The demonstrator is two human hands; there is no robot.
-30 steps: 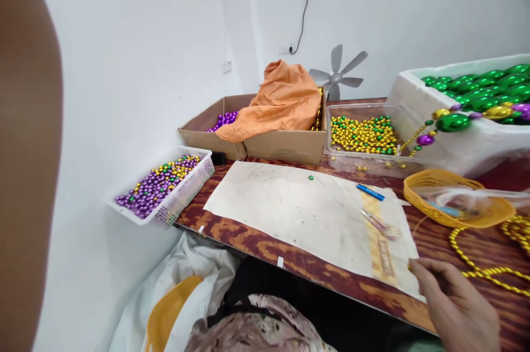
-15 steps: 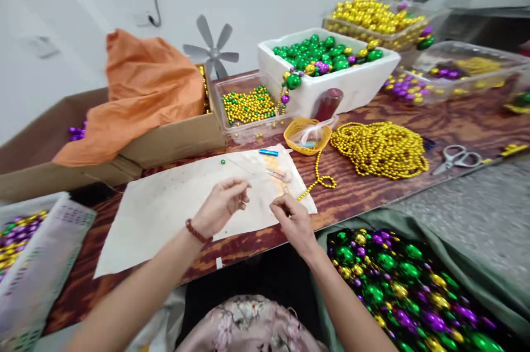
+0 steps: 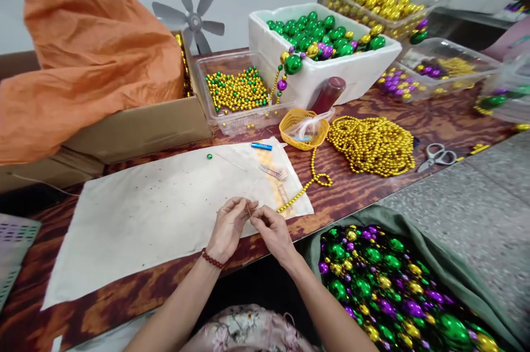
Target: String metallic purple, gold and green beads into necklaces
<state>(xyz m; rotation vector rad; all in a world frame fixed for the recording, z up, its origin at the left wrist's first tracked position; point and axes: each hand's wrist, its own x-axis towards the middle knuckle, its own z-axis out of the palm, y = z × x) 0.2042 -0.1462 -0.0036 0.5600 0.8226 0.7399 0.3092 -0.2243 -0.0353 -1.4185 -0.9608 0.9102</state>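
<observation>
Gold strand (image 3: 297, 196) lies over the right corner of the cloth (image 3: 124, 214), its near end right beside my right hand (image 3: 276, 233); whether that end is inside my grip I cannot tell. My hands meet over the cloth's near edge, fingers of both pressed tip to tip on a fine thread (image 3: 248, 208), too thin to follow. My left hand (image 3: 227, 226), with the bracelet (image 3: 213, 259) at its wrist, is the farther from the strand. Low on my right, below the worktop (image 3: 351, 192), the sack (image 3: 430, 239) holds green, gold and purple beads.

From my right fingers the strand's long axis slants away and to the right, off the cloth, into a small loop on the wood, then bends back toward the yellow basket (image 3: 290, 134). Beyond my hands, on the cloth, lie the snips (image 3: 274, 171), a needle-like rod (image 3: 232, 161), a green bead (image 3: 209, 156) and the blue tube (image 3: 261, 146). Right of the basket sit the gold pile (image 3: 375, 148) and then the scissors (image 3: 434, 158). Farther back stand the clear tub (image 3: 248, 120) and the foam box (image 3: 343, 79); behind them is the fan (image 3: 194, 22).
</observation>
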